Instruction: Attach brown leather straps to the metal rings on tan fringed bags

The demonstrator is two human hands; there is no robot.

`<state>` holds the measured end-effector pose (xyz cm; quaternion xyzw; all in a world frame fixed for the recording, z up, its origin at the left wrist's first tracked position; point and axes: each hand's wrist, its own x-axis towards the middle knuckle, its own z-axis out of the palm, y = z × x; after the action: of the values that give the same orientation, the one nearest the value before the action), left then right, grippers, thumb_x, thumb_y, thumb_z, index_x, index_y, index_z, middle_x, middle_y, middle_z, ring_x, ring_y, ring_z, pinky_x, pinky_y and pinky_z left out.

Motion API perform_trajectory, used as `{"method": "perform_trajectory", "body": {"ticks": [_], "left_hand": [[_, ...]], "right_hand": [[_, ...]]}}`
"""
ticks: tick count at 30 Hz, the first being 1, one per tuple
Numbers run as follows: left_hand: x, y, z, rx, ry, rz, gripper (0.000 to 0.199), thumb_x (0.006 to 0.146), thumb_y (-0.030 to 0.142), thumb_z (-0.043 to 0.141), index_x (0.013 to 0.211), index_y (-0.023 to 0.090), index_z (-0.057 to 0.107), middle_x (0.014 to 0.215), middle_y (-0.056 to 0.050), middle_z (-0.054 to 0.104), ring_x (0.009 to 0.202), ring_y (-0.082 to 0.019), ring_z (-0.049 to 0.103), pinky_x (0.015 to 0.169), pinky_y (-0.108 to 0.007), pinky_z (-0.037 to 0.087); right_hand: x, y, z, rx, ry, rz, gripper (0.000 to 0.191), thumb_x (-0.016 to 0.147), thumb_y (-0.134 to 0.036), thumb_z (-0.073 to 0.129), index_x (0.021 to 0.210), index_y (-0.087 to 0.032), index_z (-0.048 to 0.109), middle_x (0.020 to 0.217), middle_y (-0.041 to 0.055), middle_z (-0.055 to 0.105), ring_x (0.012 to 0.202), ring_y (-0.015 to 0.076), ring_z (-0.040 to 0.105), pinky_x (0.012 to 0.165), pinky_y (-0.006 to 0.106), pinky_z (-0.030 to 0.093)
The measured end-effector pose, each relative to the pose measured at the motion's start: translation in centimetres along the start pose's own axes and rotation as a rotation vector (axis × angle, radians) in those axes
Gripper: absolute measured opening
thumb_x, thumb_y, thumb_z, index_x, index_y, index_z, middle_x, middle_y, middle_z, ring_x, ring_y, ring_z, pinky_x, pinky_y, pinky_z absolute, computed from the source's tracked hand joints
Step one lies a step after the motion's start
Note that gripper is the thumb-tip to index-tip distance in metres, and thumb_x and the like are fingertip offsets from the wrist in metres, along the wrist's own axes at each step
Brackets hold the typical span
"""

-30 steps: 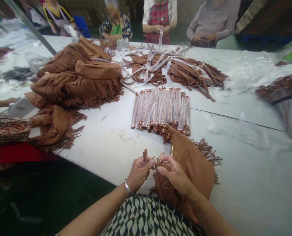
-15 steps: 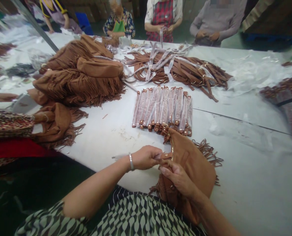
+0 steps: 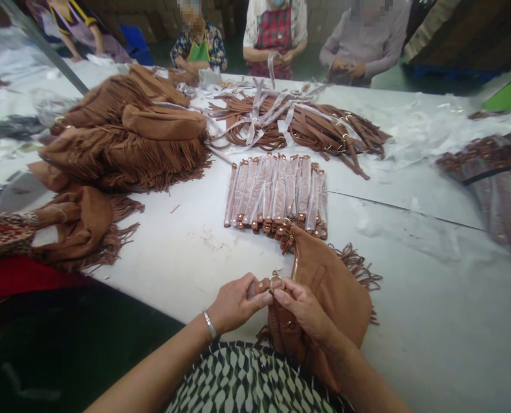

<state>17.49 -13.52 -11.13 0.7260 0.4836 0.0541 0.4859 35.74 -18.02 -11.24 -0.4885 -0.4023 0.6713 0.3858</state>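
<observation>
A brown fringed bag (image 3: 330, 281) lies at the table's near edge, its zipper side toward my hands. My left hand (image 3: 238, 301), with a silver bracelet at the wrist, pinches a short brown strap (image 3: 261, 284) with a metal stud. Against it, my right hand (image 3: 302, 304) closes its fingers on a gold ring (image 3: 276, 281) at the bag's left side. The fingertips of both hands nearly meet. Just beyond the bag is a row of plastic-wrapped straps (image 3: 276, 192) with brown ends.
Brown fringed bags (image 3: 121, 137) are piled at the back left; long brown straps (image 3: 307, 123) lie behind the wrapped row. More wrapped straps (image 3: 487, 178) sit at right. A co-worker's arm (image 3: 10, 229) reaches a bag at left. Several people stand across the table (image 3: 431, 298).
The view has shifted slightly. Both hands have moved a little left and down from the zipper, and the gold ring now shows between them.
</observation>
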Motion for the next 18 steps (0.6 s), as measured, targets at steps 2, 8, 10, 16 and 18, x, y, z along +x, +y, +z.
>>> {"method": "perform_trajectory", "body": {"ticks": [2,8,10,16,18], "left_hand": [[-0.4,-0.3,-0.4,-0.084,-0.025,0.044,0.036,0.085,0.053,0.037,0.082,0.019,0.049,0.069,0.003,0.050,0.064,-0.013,0.044,0.060,-0.024,0.031],[-0.8,-1.8,-0.2,-0.365,0.068,0.000,0.038,0.080,0.051,0.051,0.064,0.016,0.044,0.057,0.005,0.040,0.055,-0.009,0.037,0.053,-0.021,0.030],[-0.7,-2.1,-0.1,-0.538,0.088,-0.056,0.040,0.076,0.051,0.055,0.064,0.017,0.039,0.052,0.007,0.039,0.047,-0.007,0.035,0.046,-0.019,0.028],[-0.2,-1.2,-1.2,-0.769,-0.092,-0.076,0.039,0.077,0.054,0.053,0.071,0.017,0.042,0.045,0.008,0.043,0.032,-0.004,0.032,0.033,-0.015,0.024],[-0.1,-0.9,-1.8,-0.743,-0.168,-0.059,0.040,0.076,0.055,0.053,0.072,0.015,0.046,0.043,0.009,0.041,0.031,-0.003,0.033,0.032,-0.015,0.024]], "right_hand": [[0.1,-0.2,-0.2,-0.029,-0.003,0.027,0.027,0.080,-0.045,0.053,0.080,-0.018,0.054,0.074,-0.0017,0.048,0.071,0.0132,0.044,0.068,0.024,0.037],[0.4,-0.2,0.0,0.028,-0.071,0.110,0.031,0.078,-0.049,0.054,0.080,-0.019,0.053,0.071,-0.0029,0.044,0.068,0.0122,0.042,0.064,0.023,0.037],[0.5,-0.1,0.2,0.038,-0.093,0.129,0.032,0.078,-0.050,0.055,0.079,-0.018,0.052,0.071,-0.0025,0.045,0.068,0.0124,0.042,0.064,0.023,0.037],[0.5,-0.7,0.5,-0.017,-0.148,0.103,0.032,0.079,-0.049,0.054,0.079,-0.017,0.051,0.070,-0.0016,0.044,0.066,0.0119,0.040,0.061,0.022,0.037],[0.4,-1.2,0.5,-0.038,-0.166,0.085,0.032,0.079,-0.049,0.054,0.078,-0.017,0.052,0.070,-0.0014,0.044,0.065,0.0117,0.040,0.060,0.022,0.037]]}}
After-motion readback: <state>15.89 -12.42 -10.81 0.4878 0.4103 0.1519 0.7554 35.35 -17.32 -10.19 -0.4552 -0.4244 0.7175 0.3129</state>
